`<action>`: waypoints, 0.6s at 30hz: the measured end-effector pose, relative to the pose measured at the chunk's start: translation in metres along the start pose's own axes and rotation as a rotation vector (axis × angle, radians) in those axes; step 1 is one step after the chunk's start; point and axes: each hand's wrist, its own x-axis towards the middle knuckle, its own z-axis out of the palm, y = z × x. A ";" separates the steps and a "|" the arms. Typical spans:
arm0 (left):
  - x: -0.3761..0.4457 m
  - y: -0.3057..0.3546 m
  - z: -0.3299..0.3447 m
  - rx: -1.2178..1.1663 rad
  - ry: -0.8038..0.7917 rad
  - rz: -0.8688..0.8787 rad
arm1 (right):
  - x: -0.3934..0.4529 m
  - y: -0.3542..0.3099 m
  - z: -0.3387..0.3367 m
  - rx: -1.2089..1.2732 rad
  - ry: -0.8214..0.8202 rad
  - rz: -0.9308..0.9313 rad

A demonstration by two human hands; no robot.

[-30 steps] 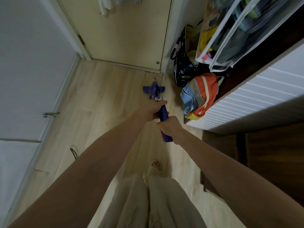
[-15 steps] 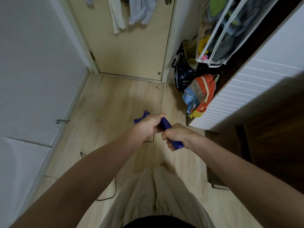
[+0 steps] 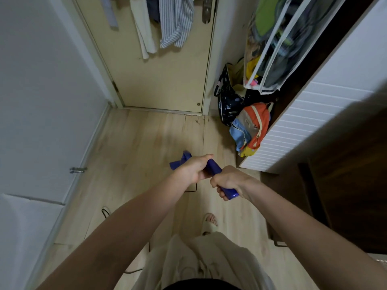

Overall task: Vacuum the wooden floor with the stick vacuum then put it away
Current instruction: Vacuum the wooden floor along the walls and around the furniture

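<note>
Head view, looking down a narrow room. Both arms stretched forward over pale trousers (image 3: pixel 201 260). Left hand (image 3: pixel 193 169) wrapped round the upper part of the blue stick vacuum (image 3: pixel 211 167), fingers curled tight over the handle. Right hand (image 3: pixel 227 182) just behind and nearer, grip likewise closed round the handle end, the blue butt of it poking out below the knuckles. Hands almost touching, one ahead of the other along the same blue shaft. Vacuum slanting away and down to the left, its blue head (image 3: pixel 180 162) showing beyond the left hand, low over the wooden floor (image 3: pixel 146 143); contact with the boards not clear. Thin dark cord (image 3: pixel 105 212) lying on the floor near left, another loop just below the left wrist. One sandalled foot (image 3: pixel 210 219) on the boards near centre.

Far end: closed cream door (image 3: pixel 167 80) with clothes (image 3: pixel 176 24) hanging against it, striped shirt among them. Left: plain white wall (image 3: pixel 41 80) with a small metal door stop (image 3: pixel 78 169) low down. Far right corner: dark patterned bag (image 3: pixel 227 105) against the wall, orange and blue backpack (image 3: pixel 251 126) just in front of it, both on the floor. Above them a clear hanging organiser (image 3: pixel 278 38) stuffed with coloured things. Right: white slatted cabinet (image 3: pixel 303 122), with dark wooden furniture (image 3: pixel 345 185) nearer.
</note>
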 end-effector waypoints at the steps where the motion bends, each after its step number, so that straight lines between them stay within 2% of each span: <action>1: 0.003 0.003 0.002 -0.004 0.002 0.005 | 0.004 -0.002 -0.004 -0.005 0.005 0.002; 9: 0.056 0.035 0.021 -0.092 0.056 0.017 | 0.063 -0.014 -0.044 -0.062 -0.028 -0.035; 18: 0.124 0.136 0.019 -0.178 0.133 0.060 | 0.177 -0.087 -0.076 -0.112 -0.078 -0.098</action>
